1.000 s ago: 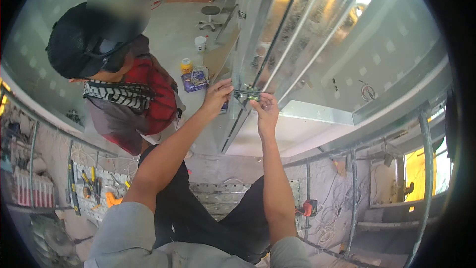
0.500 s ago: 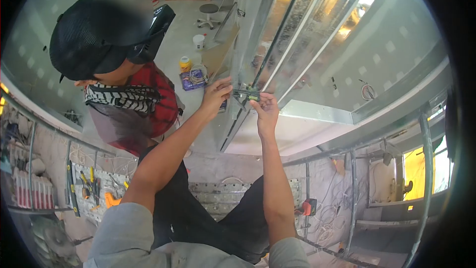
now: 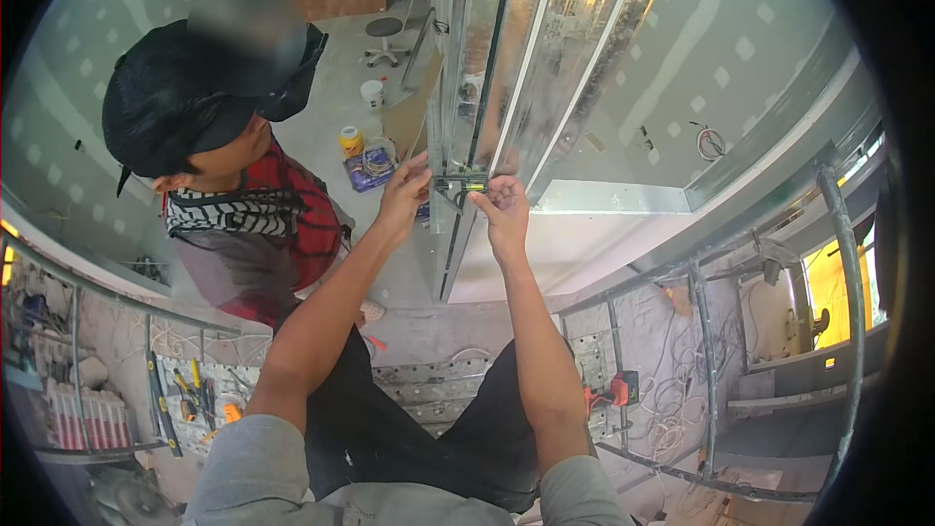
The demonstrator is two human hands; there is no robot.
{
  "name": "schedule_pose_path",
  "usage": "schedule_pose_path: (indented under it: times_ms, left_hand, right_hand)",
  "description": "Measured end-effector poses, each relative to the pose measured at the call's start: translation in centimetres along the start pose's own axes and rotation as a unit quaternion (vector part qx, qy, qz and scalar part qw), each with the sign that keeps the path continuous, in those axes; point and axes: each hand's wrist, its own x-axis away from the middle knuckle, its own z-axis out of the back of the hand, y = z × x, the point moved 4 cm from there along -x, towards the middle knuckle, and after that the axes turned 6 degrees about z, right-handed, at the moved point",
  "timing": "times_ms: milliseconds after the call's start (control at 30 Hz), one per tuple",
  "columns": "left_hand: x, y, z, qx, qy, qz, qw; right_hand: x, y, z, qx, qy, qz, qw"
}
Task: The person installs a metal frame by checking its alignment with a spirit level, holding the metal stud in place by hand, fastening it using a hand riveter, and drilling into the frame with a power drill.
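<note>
Right hand [image 3: 504, 212] pinches the block [image 3: 461, 184] between thumb and fingers; left hand [image 3: 402, 197] curls half-closed at its other end (whether it grips, I cannot tell). It lies across both edges of the dark strip [image 3: 487, 88]. Light, even pressure should stop it tilting. Its long axis points from hand to hand, nearly square to the strip.
</note>
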Motion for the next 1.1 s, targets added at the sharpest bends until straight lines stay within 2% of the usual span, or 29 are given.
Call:
schedule_pose_path:
  times_ms: [367, 733, 1100]
  left_hand:
    - [1.5, 1.5, -1.2, 0.006, -0.022, 0.023, 0.999]
    - [1.7, 1.1, -1.7, -0.025, -0.041, 0.008, 0.999]
    - [1.8, 1.8, -1.8, -0.022, -0.052, 0.010, 0.998]
  right_hand:
    - [-0.1, -0.6, -0.5, 0.005, 0.018, -0.003, 1.000]
    - [-0.5, -1.4, 0.1, 0.008, 0.009, -0.046, 0.999]
    - [-0.4, -0.7, 0.0, -0.003, 0.020, -0.043, 0.999]
